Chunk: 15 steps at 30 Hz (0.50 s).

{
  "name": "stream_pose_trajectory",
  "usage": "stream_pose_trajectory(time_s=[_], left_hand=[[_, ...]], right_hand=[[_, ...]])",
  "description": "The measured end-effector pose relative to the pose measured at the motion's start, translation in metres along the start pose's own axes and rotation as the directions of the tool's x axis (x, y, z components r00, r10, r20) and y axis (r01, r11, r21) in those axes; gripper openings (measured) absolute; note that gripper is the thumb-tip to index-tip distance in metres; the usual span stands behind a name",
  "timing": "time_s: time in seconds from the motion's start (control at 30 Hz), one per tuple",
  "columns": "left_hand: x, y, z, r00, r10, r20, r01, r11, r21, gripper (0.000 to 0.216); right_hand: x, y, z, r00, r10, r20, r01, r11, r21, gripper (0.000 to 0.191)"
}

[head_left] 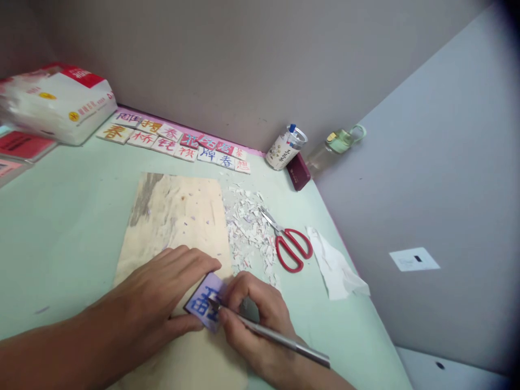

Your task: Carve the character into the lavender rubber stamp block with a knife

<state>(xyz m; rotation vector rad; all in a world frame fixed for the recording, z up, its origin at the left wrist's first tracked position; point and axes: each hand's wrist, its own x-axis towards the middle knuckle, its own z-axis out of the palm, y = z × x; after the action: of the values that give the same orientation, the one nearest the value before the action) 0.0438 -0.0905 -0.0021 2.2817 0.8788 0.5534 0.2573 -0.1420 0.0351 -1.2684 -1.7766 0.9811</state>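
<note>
Purple tile (199, 305) showed a dark edge toward the left fingers (199, 261), with room beyond them along the wooden board (182, 214). Those fingers, parted just its width, clamped it; the right fingers (260, 291) pinched a silver tool (286, 342) at its face. Past them, scissors (279, 250) and shavings (248, 227) lay on the green surface (81, 216), before a grey wall (203, 65).

There are two hands (168, 284), one knife (284, 340), one board (182, 216), one bottle (325, 156).
</note>
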Motion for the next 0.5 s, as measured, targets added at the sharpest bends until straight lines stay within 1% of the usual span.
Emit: stream_pose_trajectory(time_s=[0.07,0.13,0.33,0.5], left_hand=[[0.0008,0.0038,-0.001,1.0,-0.016,-0.009,0.016,1.0,-0.026,0.058],[0.0013,0.0044,-0.0032,1.0,-0.004,0.006,0.004,0.999,-0.052,0.055],[0.0019,-0.0007,-0.007,0.999,0.02,0.03,-0.018,0.996,-0.082,0.039],[0.0021,-0.0005,-0.0061,1.0,0.014,0.023,-0.012,0.997,-0.078,0.038]], right_hand=[[0.0,-0.0011,-0.0004,1.0,-0.013,0.011,0.013,1.0,-0.015,0.017],[0.0,-0.0025,-0.0012,0.999,-0.031,0.023,0.031,0.999,-0.034,0.017],[0.0003,-0.0031,-0.0014,0.997,-0.071,0.034,0.074,0.994,-0.082,0.017],[0.0004,-0.0034,0.0008,0.993,-0.11,0.042,0.115,0.985,-0.127,0.015]])
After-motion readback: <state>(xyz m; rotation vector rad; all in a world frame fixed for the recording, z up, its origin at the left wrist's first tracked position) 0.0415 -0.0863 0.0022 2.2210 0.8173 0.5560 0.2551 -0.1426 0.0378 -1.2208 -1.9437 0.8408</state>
